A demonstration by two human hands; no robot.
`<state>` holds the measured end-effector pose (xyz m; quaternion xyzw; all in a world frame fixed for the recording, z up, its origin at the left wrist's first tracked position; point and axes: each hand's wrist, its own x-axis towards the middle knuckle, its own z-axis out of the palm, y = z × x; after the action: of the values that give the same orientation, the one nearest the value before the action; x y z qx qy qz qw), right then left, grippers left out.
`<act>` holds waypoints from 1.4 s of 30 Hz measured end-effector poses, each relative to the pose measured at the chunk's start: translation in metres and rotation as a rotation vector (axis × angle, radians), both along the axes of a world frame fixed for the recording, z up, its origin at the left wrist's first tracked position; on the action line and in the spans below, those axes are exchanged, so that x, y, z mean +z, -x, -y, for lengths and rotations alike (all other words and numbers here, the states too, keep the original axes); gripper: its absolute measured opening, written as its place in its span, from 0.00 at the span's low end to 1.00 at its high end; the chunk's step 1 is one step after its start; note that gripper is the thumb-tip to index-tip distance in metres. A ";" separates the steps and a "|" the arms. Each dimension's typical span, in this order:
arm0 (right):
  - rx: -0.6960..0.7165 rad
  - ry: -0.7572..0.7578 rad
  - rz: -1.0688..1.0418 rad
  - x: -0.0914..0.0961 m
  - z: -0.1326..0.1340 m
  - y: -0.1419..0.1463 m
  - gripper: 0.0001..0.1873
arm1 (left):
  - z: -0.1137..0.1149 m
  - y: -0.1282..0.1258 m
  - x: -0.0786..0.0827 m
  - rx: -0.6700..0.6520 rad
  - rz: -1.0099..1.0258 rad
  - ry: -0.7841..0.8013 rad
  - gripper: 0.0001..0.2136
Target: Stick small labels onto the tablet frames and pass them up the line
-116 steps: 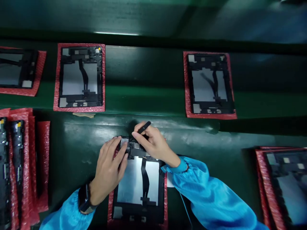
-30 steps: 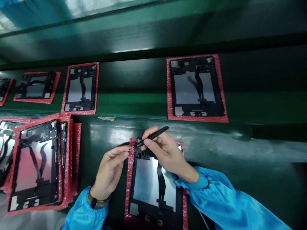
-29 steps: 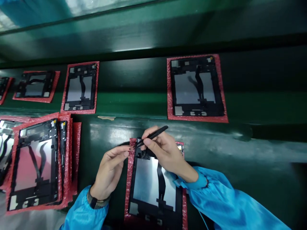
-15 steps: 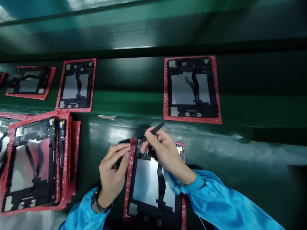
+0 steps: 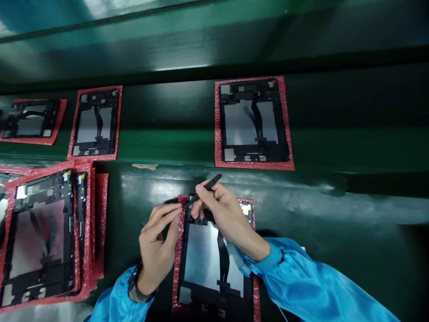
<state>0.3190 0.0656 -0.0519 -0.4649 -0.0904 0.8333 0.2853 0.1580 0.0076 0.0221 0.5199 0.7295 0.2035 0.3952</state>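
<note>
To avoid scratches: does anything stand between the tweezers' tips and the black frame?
Nothing visible. The tweezers in the right hand end at the upper left corner of the black frame; the left hand has its fingertips beside them.

An electronics assembly line: tablet back frames (image 5: 253, 120) on red bubble pouches (image 5: 287, 134) along a green workbench (image 5: 335, 210)

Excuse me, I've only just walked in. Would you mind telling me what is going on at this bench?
A person is working on a black tablet frame lying on red bubble wrap. The right hand grips black tweezers, their tip at the frame's top edge, close to the left hand's fingertips. More frames lie to the left and on the raised shelf.
</note>
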 end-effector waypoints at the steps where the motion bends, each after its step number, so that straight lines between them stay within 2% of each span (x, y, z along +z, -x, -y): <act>1: 0.000 0.002 -0.001 0.000 0.000 -0.001 0.17 | 0.000 -0.002 -0.001 -0.002 -0.002 0.001 0.16; 11: -0.006 -0.007 -0.015 0.003 0.000 -0.017 0.19 | 0.004 -0.017 -0.003 0.003 0.003 0.007 0.15; 15: -0.003 -0.019 -0.004 0.002 0.001 -0.022 0.18 | 0.002 -0.024 -0.001 0.068 0.043 0.069 0.12; 18: -0.011 0.000 0.007 0.000 0.002 -0.026 0.19 | 0.000 -0.028 -0.003 0.202 0.144 0.166 0.08; 20: -0.014 0.004 0.010 0.001 0.002 -0.029 0.19 | -0.001 -0.030 -0.005 0.349 0.285 0.249 0.07; 24: -0.020 -0.071 0.027 0.001 0.001 -0.037 0.17 | -0.004 -0.034 -0.009 0.677 0.623 0.438 0.09; 27: -0.031 -0.121 0.030 0.001 0.002 -0.041 0.16 | -0.007 -0.038 -0.010 0.798 0.737 0.522 0.11; 31: -0.042 -0.118 0.021 -0.002 0.005 -0.045 0.16 | -0.009 -0.045 -0.010 0.832 0.760 0.534 0.11; 42: -0.029 -0.056 0.037 -0.004 0.005 -0.059 0.18 | -0.006 -0.063 -0.013 0.790 0.713 0.485 0.09</act>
<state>0.3780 0.0602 -0.0561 -0.4732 -0.1122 0.8175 0.3086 0.2205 0.0137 0.0088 0.0026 0.7159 0.3249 0.6180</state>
